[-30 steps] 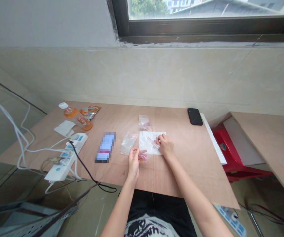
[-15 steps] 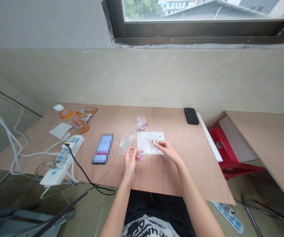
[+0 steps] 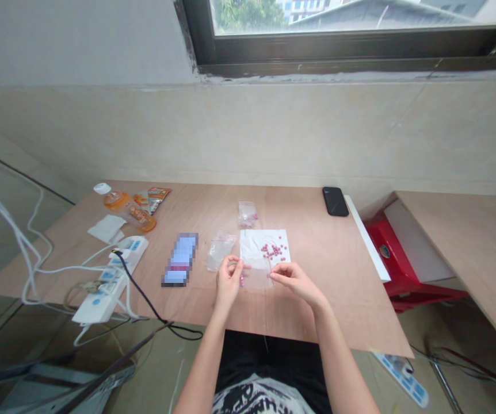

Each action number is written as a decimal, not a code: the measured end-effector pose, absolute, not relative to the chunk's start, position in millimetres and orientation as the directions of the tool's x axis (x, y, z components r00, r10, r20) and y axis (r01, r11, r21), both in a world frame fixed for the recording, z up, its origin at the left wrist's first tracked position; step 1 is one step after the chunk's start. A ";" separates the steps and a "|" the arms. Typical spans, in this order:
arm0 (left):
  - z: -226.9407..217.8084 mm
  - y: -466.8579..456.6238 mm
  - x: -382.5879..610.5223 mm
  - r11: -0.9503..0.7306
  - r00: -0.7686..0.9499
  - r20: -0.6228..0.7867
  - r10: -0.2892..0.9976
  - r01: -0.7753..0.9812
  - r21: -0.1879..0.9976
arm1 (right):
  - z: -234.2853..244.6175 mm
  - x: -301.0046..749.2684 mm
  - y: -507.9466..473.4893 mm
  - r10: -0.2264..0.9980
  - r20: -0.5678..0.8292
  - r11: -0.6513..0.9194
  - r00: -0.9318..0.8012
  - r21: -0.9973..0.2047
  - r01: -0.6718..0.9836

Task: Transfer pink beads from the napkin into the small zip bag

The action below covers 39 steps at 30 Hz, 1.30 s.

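My left hand (image 3: 227,280) and my right hand (image 3: 294,279) each pinch one side of a small clear plastic bag (image 3: 257,278) at the table's front middle. A few pink beads show in the bag beside my left fingers. Just behind it lies a white sheet of paper (image 3: 253,245) with a small heap of pink beads (image 3: 273,250) on it. An empty-looking clear bag (image 3: 219,250) lies left of the paper, and another clear bag with pink beads (image 3: 247,214) lies further back.
A phone with a lit screen (image 3: 180,267) lies left of the bags. A white power strip (image 3: 110,278) with cables, a tissue (image 3: 107,228), an orange drink bottle (image 3: 125,208) and a snack wrapper (image 3: 155,197) are at the left. A black phone (image 3: 335,200) sits back right; a red stool (image 3: 403,267) stands beside the wooden table (image 3: 343,276).
My right hand left the white paper and came down to the clear bag, which both hands now pinch. The heap of pink beads on the paper has come into view.
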<state>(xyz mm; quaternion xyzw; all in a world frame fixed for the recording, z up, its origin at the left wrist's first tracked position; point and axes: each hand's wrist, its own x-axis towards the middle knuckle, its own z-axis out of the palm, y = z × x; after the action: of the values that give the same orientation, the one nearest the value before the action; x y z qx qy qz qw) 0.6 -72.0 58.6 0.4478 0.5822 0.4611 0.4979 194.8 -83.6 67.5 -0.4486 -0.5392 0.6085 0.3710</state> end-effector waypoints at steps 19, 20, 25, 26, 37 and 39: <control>107.9 -102.6 25.9 -0.060 0.238 -0.056 0.970 0.452 0.890 | 75.1 176.7 -106.8 0.993 0.020 0.048 -0.116 -0.970 0.240; 108.3 -102.6 24.9 -0.058 0.243 -0.062 0.968 0.455 0.888 | 74.7 175.2 -107.6 0.993 0.033 0.063 -0.117 -0.962 0.265; 109.1 -100.5 17.6 -0.076 0.319 -0.063 0.946 0.407 0.910 | 77.6 173.2 -111.3 0.988 0.038 0.083 -0.148 -0.947 0.311; 109.6 -100.1 15.8 -0.085 0.340 -0.062 0.938 0.401 0.912 | 79.2 173.7 -112.2 0.986 0.029 0.079 -0.166 -0.949 0.306; 117.7 -103.2 16.1 -0.264 0.320 0.038 0.947 0.702 0.662 | 92.0 164.9 -118.2 0.988 0.149 0.151 -0.029 -0.944 0.294; 115.3 -104.6 17.1 -0.268 0.280 0.072 0.957 0.766 0.585 | 90.4 165.9 -117.1 0.982 0.177 0.144 0.071 -0.931 0.336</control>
<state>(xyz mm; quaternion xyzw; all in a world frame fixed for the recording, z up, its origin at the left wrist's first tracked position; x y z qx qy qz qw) 17.1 -104.6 115.3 0.7674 0.5613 0.2122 0.2257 165.9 -117.1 90.4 -0.5584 -0.5900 0.3412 0.4729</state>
